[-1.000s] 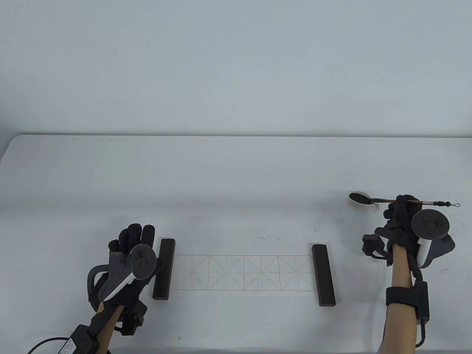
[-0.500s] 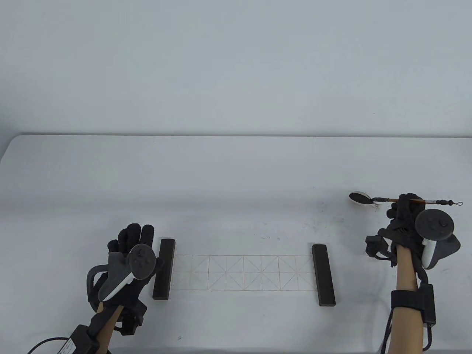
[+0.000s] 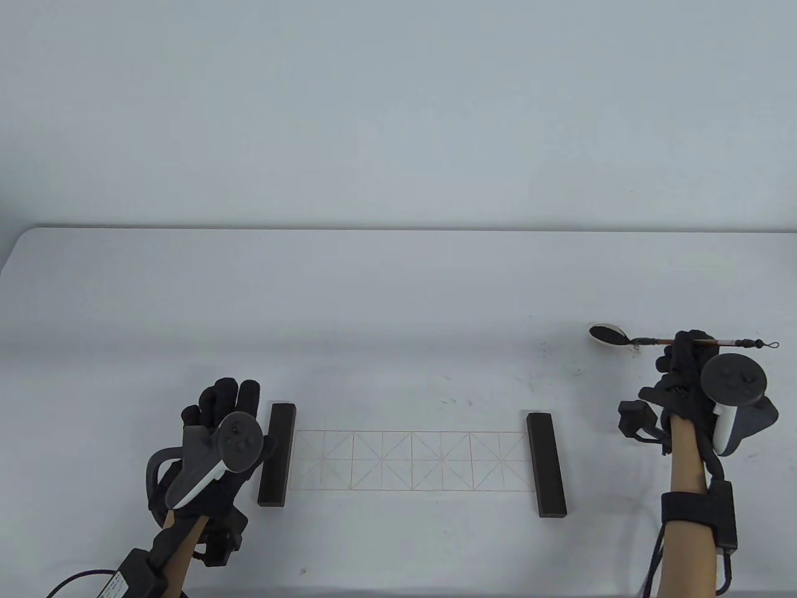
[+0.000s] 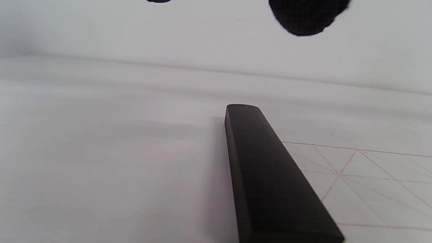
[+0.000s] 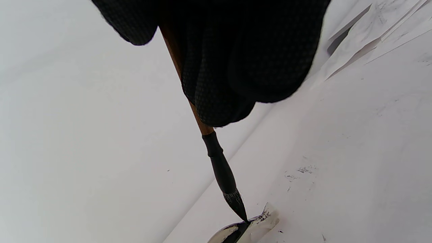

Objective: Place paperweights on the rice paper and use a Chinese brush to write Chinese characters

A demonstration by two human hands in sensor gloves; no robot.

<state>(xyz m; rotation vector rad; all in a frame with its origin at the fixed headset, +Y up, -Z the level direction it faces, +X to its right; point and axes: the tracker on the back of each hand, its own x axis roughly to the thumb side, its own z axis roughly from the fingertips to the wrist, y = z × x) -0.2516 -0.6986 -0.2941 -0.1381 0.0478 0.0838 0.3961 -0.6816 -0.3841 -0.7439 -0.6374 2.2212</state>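
A strip of rice paper (image 3: 411, 461) with a red grid lies flat near the table's front. A dark paperweight (image 3: 277, 453) sits on its left end and another paperweight (image 3: 546, 464) on its right end. My left hand (image 3: 221, 405) rests beside the left paperweight (image 4: 270, 179) with fingers straight, holding nothing. My right hand (image 3: 682, 361) grips the brown brush (image 3: 703, 341) by its shaft. The brush (image 5: 219, 165) tip touches the ink in the small white dish (image 3: 607, 334), whose edge (image 5: 266, 217) shows in the right wrist view.
The white table (image 3: 398, 299) has faint ink specks around its middle and right. Its far edge meets a plain white wall. Cables hang from both wrists at the front edge.
My right hand has shifted slightly to the right with the brush, whose tip stays at the ink dish. The left hand and both paperweights have not moved.
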